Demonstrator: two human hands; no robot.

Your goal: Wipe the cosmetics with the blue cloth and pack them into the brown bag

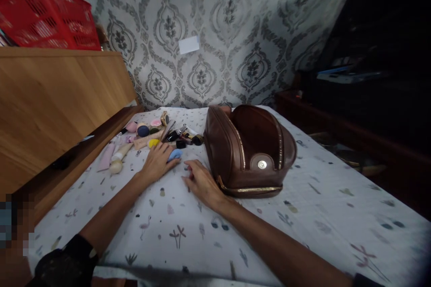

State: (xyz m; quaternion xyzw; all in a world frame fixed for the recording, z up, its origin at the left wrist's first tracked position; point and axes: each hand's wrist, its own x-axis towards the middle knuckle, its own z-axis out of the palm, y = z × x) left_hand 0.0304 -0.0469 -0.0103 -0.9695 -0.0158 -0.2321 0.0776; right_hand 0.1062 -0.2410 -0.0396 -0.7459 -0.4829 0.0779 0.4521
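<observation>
The left hand [158, 161] is reaching low over the cloth [161, 237], its fingers loosely bent and partly spread, with a blue sponge [174, 155] lying between thumb and forefinger. Whether they are truly pinching it, I cannot tell. The right hand [204, 184] is hovering or resting just beside the bag [220, 148], half open and seemingly holding nothing.

For good handling, the thumb and forefinger should be meeting the sponge's sides lightly, since it is looking soft and likely to squash. Lifting straight up would be safer than dragging, as a yellow sponge [154, 143] is sitting right by the left fingers and a black cap [181, 144] is lying just beyond the grip.

To the right of both hands, the bag is standing with its mouth gaping, its smooth brown leather curving and catching a dull sheen. Toothed gold zips are edging it, and a round metal snap [261, 164] is shining on its tab. Left of the grip, slim, flat-ended tubes [122, 152] are lying near a rounded navy sponge [143, 131].
</observation>
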